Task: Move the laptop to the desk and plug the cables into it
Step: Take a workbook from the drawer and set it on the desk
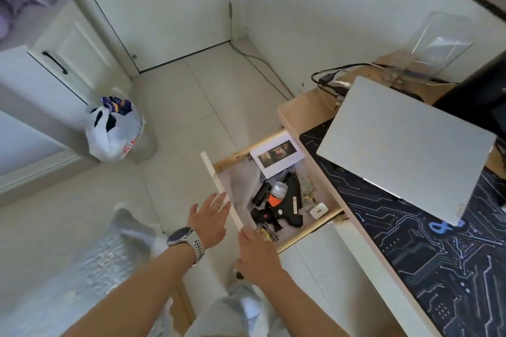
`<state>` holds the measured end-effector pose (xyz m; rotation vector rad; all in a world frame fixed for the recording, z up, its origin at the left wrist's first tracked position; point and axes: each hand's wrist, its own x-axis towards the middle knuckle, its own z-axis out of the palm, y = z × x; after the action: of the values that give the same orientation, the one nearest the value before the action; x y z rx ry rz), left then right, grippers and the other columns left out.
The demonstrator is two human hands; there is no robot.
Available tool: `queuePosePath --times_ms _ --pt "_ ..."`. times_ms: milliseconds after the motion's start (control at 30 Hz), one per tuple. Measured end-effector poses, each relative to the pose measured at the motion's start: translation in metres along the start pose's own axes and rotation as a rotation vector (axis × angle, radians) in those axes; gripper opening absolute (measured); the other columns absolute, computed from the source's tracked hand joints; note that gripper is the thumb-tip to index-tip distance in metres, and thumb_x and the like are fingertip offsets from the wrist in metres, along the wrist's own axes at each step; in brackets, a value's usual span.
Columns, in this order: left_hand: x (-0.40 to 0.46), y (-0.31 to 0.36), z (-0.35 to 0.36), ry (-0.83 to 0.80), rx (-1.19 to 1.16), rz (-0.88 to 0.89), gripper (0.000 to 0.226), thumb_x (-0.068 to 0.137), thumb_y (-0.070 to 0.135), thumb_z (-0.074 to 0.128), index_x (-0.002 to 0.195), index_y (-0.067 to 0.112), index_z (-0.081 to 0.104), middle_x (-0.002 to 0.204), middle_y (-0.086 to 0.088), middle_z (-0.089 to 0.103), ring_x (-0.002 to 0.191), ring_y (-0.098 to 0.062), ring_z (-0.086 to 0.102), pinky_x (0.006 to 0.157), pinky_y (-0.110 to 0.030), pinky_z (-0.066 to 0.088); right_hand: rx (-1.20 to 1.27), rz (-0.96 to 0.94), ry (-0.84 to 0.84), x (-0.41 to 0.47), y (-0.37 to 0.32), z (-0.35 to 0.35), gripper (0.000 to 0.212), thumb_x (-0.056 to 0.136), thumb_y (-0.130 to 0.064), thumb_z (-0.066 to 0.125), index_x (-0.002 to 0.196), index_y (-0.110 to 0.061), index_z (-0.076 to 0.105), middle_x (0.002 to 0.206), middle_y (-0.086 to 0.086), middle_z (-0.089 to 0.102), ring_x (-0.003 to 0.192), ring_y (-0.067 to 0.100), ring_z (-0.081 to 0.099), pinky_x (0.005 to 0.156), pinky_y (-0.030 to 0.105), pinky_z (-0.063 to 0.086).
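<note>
A closed silver laptop [405,145] lies on the dark circuit-pattern mat [427,249] on the wooden desk [304,112]. Black cables [328,81] coil on the desk's far corner just beyond the laptop. Below the desk edge a drawer stands pulled out, its white front panel [219,186] facing me. My left hand [209,220], with a watch and a ring, presses flat against that panel with straight fingers. My right hand [257,253] rests on the panel's near end, fingers extended over its edge.
In the drawer lie a black glue gun [282,208], a white box [276,157], a small white charger [317,210] and other small items. A clear acrylic stand [435,46] and a dark monitor [476,96] sit behind the laptop. A plastic bag [112,128] stands on the floor.
</note>
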<state>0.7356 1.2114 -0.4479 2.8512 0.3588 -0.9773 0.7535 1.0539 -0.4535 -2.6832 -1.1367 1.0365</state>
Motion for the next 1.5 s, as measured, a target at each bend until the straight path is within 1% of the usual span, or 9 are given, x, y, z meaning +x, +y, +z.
queuePosePath --times_ms 167,433,567,667,833,900,1033,1300,1500 --pt "0.004 0.0 0.002 -0.062 0.016 0.016 0.069 0.094 0.03 0.047 0.152 0.023 0.01 0.162 0.005 -0.006 0.148 -0.017 -0.006 0.115 -0.049 0.015 0.007 0.012 0.001 0.002 -0.003 0.002 0.05 0.087 -0.016 0.052 0.134 -0.007 0.038 0.136 0.007 0.039 0.123 0.029 0.041 0.093 0.046 0.044" --pt "0.006 0.0 0.004 -0.065 0.036 0.044 0.073 0.093 0.033 0.046 0.153 0.021 0.006 0.162 0.003 -0.009 0.148 -0.015 -0.006 0.117 -0.046 0.015 -0.003 0.059 -0.043 0.004 -0.005 0.01 0.062 0.086 -0.018 0.05 0.142 -0.01 0.025 0.147 0.005 0.026 0.135 0.03 0.029 0.104 0.048 0.034" --pt "0.005 0.0 0.004 -0.056 0.059 0.032 0.073 0.093 0.035 0.043 0.153 0.019 0.005 0.162 0.003 -0.009 0.148 -0.014 -0.005 0.116 -0.045 0.015 0.006 0.07 -0.06 0.003 -0.004 0.01 0.066 0.087 -0.02 0.052 0.145 -0.01 0.022 0.149 0.003 0.022 0.137 0.031 0.026 0.108 0.049 0.03" --pt "0.006 -0.001 0.006 -0.072 0.06 0.034 0.075 0.093 0.038 0.042 0.153 0.018 0.002 0.162 0.003 -0.01 0.148 -0.014 -0.005 0.116 -0.045 0.015 -0.003 0.103 -0.091 0.005 -0.005 0.011 0.069 0.088 -0.024 0.052 0.147 -0.012 0.017 0.152 0.003 0.016 0.14 0.032 0.021 0.109 0.053 0.025" --pt "0.009 0.002 0.006 -0.101 0.053 0.057 0.076 0.093 0.037 0.041 0.153 0.017 -0.002 0.161 0.003 -0.013 0.148 -0.014 -0.008 0.116 -0.045 0.015 -0.01 0.192 -0.074 0.007 -0.01 0.014 0.058 0.093 -0.021 0.043 0.147 -0.014 0.022 0.15 0.004 0.019 0.141 0.034 0.019 0.11 0.059 0.019" --pt "0.01 0.003 0.006 -0.107 0.055 0.064 0.077 0.093 0.037 0.041 0.153 0.018 -0.003 0.161 0.003 -0.015 0.148 -0.013 -0.009 0.116 -0.045 0.014 -0.027 0.204 -0.077 0.006 -0.008 0.014 0.058 0.094 -0.021 0.04 0.148 -0.015 0.019 0.154 0.002 0.015 0.144 0.032 0.013 0.111 0.059 0.015" --pt "0.017 0.01 0.002 -0.109 0.055 0.068 0.079 0.092 0.033 0.043 0.153 0.017 -0.005 0.161 0.003 -0.016 0.148 -0.014 -0.01 0.116 -0.045 0.015 -0.053 0.221 -0.094 0.005 0.002 0.009 0.059 0.097 -0.021 0.035 0.151 -0.016 0.012 0.159 -0.002 0.006 0.147 0.028 0.0 0.114 0.057 0.01" --pt "0.049 0.047 -0.023 -0.121 0.078 0.081 0.08 0.093 0.036 0.044 0.153 0.016 -0.004 0.161 0.001 -0.014 0.148 -0.015 -0.009 0.116 -0.045 0.016 -0.075 0.292 -0.095 0.006 0.037 -0.012 0.065 0.097 -0.022 0.037 0.152 -0.018 0.004 0.161 -0.004 -0.003 0.147 0.025 -0.004 0.113 0.058 0.008" --pt "0.078 0.076 -0.047 -0.143 0.126 0.101 0.078 0.093 0.035 0.042 0.153 0.014 -0.003 0.162 0.0 -0.01 0.148 -0.017 -0.008 0.116 -0.045 0.018 -0.023 0.342 -0.101 0.008 0.069 -0.032 0.066 0.097 -0.017 0.034 0.152 -0.016 -0.003 0.161 -0.003 -0.01 0.147 0.025 -0.011 0.114 0.056 0.006"
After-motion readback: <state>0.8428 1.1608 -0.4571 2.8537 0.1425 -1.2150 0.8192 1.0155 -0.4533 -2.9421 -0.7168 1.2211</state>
